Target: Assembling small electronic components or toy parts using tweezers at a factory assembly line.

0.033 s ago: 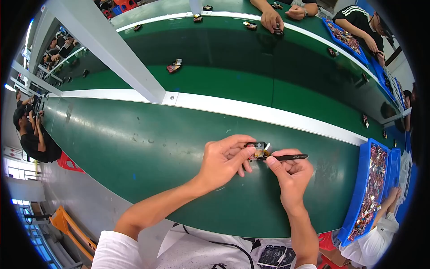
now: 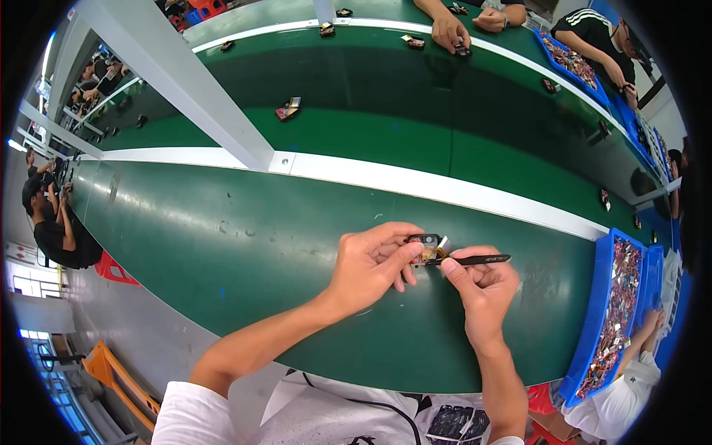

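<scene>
Your left hand (image 2: 368, 265) is clamped on the small black device (image 2: 426, 240), your right hand (image 2: 486, 291) on the slim black tool (image 2: 483, 260); better to guide it gently

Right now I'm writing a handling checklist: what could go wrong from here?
The left hand holds the small black device over the green bench; it could slip and drop. The slim black tool in the right hand reaches the device's open side, so a stray move might scratch or snag parts there.
</scene>
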`<state>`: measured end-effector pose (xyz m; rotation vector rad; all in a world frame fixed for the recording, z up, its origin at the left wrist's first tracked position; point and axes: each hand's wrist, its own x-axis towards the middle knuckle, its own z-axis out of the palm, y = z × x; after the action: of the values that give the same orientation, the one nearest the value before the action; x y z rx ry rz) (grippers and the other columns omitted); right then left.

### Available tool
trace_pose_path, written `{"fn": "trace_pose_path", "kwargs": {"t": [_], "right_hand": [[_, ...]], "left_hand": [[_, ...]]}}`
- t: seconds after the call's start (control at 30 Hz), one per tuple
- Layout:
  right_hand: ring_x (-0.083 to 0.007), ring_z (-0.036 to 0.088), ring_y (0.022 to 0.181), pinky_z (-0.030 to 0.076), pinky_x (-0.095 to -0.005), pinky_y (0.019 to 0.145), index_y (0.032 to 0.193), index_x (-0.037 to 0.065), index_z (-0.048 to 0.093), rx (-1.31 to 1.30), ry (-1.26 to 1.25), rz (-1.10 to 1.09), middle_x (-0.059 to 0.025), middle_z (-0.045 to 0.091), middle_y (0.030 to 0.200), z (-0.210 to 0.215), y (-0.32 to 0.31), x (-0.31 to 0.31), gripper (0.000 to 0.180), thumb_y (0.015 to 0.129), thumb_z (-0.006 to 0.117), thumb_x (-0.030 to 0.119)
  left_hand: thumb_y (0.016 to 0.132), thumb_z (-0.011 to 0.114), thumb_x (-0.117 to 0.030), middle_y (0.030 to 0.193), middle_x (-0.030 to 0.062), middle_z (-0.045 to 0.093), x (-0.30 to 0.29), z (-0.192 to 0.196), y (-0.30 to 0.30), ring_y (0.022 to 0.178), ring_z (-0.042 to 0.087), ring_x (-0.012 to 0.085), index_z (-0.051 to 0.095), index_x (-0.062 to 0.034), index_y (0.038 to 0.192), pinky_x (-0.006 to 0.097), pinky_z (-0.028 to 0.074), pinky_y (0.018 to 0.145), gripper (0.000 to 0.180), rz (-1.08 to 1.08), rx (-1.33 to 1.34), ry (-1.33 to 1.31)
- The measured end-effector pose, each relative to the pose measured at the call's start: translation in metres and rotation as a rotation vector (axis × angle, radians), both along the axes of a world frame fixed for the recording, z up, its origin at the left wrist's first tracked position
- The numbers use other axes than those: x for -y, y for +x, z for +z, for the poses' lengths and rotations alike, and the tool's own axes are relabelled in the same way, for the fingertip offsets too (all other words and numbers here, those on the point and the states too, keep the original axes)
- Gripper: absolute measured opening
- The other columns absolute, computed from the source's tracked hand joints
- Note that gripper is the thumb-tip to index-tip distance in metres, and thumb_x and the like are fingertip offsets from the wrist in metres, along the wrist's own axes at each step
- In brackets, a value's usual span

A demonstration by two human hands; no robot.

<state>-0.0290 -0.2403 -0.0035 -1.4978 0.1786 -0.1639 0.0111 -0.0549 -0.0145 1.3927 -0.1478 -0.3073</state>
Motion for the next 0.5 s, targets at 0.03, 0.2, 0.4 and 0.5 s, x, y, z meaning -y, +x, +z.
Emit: {"fn": "trace_pose_path", "kwargs": {"t": [0.03,0.2,0.4,0.5], "right_hand": [[0.0028,0.037,0.052,0.022,-0.0187,0.048,0.094,-0.002,0.070,0.012,-0.001,0.005,0.0083,0.052,0.061,-0.0006,0.0000,0.0002,0.010,0.086,0.078,-0.004],[0.0028,0.037,0.052,0.022,-0.0186,0.048,0.093,-0.002,0.070,0.041,-0.016,0.013,0.0085,0.051,0.060,-0.0012,-0.0003,0.0008,0.010,0.086,0.078,-0.004],[0.0023,0.040,0.052,0.026,-0.0182,0.047,0.092,-0.003,0.070,0.084,-0.045,0.006,0.0053,0.058,0.065,0.0003,-0.0030,-0.0006,0.011,0.086,0.079,-0.004],[0.0013,0.043,0.052,0.028,-0.0179,0.047,0.091,-0.003,0.071,0.159,-0.104,-0.023,0.0014,0.064,0.070,-0.0011,-0.0047,-0.0017,0.011,0.084,0.080,-0.004]], "left_hand": [[0.100,0.063,-0.003,0.092,0.0153,0.072,-0.0003,-0.0003,0.0005,0.066,0.071,0.0171,0.064,0.0075,0.121,0.027,0.056,0.051,0.024,-0.001,-0.008,-0.004],[0.100,0.063,-0.004,0.087,0.0130,0.071,-0.0017,0.0002,0.0012,0.062,0.068,0.0147,0.065,0.0062,0.125,0.027,0.055,0.052,0.027,-0.014,0.000,-0.015],[0.103,0.060,-0.008,0.092,0.0129,0.071,-0.0031,-0.0014,0.0028,0.065,0.068,0.0147,0.065,0.0051,0.128,0.025,0.056,0.052,0.029,-0.080,-0.017,-0.019],[0.102,0.062,-0.009,0.093,0.0111,0.070,-0.0025,0.0012,0.0032,0.065,0.066,0.0132,0.066,0.0078,0.124,0.025,0.054,0.051,0.028,-0.083,-0.049,-0.042]]}}
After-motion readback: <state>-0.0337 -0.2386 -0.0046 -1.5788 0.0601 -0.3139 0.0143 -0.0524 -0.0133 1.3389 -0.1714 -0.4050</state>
